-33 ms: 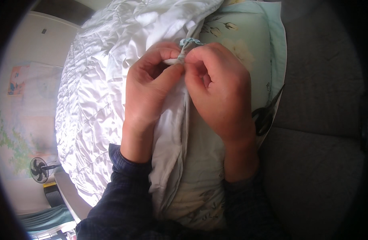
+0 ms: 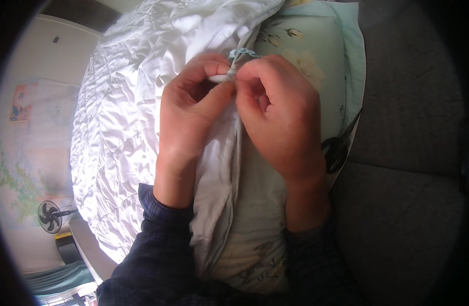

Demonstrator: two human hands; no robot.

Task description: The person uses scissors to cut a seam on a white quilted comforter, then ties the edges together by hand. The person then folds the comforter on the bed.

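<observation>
A white quilt (image 2: 117, 112) with a crinkled, stitched surface is spread at the left, its edge running down the middle. My left hand (image 2: 191, 109) is closed, thumb and fingers pinching the quilt's folded edge. My right hand (image 2: 280, 109) is closed too, its fingertips pressed together right against the left ones. What they pinch is hidden. A light blue twisted cord (image 2: 240, 51) loops over the fold just beyond my fingertips. Under my right hand lies a pale green pillow (image 2: 316, 41) with a flower print. Black-handled scissors (image 2: 336, 153) rest beside my right wrist.
A dark grey padded surface (image 2: 408, 112) stretches along the right side. At the far left are a black fan (image 2: 51, 217), a pale wall with a picture (image 2: 21, 102), and a teal curtain (image 2: 61, 279).
</observation>
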